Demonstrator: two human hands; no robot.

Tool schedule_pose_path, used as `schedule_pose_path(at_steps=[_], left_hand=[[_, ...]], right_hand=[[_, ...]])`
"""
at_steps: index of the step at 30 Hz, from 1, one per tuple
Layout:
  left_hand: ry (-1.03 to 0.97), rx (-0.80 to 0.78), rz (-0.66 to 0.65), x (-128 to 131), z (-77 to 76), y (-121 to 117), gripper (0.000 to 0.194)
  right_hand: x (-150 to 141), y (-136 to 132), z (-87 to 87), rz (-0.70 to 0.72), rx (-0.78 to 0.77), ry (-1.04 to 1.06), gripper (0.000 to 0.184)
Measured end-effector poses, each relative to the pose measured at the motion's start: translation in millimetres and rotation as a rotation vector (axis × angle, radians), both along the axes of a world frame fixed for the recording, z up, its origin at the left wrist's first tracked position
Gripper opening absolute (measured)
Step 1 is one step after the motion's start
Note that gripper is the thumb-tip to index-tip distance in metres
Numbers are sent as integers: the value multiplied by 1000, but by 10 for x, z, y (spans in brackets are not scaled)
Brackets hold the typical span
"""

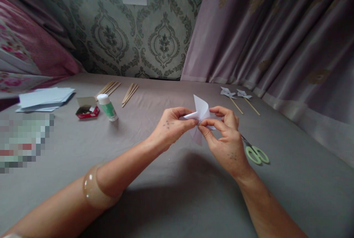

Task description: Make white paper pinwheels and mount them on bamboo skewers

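Note:
A white paper pinwheel (203, 109) is held up above the cloth-covered table, its blades curled in toward the middle. My left hand (173, 125) grips it from the left, thumb on the front and fingers behind. At its centre, the thumb and index finger of my right hand (228, 135) pinch something small and dark, possibly a pin; the fingertips hide most of it. Just right of that hand lie scissors (257, 154) with pale green handles, their blades partly covered by the hand.
Finished pinwheels on sticks (228, 93) lie at the back right. Toward the left are a glue bottle (107, 108), an open red box (87, 112) of small dark items, wooden sticks (129, 94) and stacked paper (45, 98). A blurred flat item (24, 140) lies at the left edge.

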State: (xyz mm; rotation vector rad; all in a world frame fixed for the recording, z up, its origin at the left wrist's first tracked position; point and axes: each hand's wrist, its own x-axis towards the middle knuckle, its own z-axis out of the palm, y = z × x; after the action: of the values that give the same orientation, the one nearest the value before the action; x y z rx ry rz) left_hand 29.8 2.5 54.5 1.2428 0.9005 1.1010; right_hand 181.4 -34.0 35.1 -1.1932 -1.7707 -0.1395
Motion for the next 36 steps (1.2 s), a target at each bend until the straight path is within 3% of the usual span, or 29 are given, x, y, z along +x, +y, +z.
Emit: schedule_pose_path(at_steps=[36], left_hand=[[20, 32, 0, 28, -48, -30, 21]], right_hand=[[71, 25, 26, 27, -97, 38, 6]])
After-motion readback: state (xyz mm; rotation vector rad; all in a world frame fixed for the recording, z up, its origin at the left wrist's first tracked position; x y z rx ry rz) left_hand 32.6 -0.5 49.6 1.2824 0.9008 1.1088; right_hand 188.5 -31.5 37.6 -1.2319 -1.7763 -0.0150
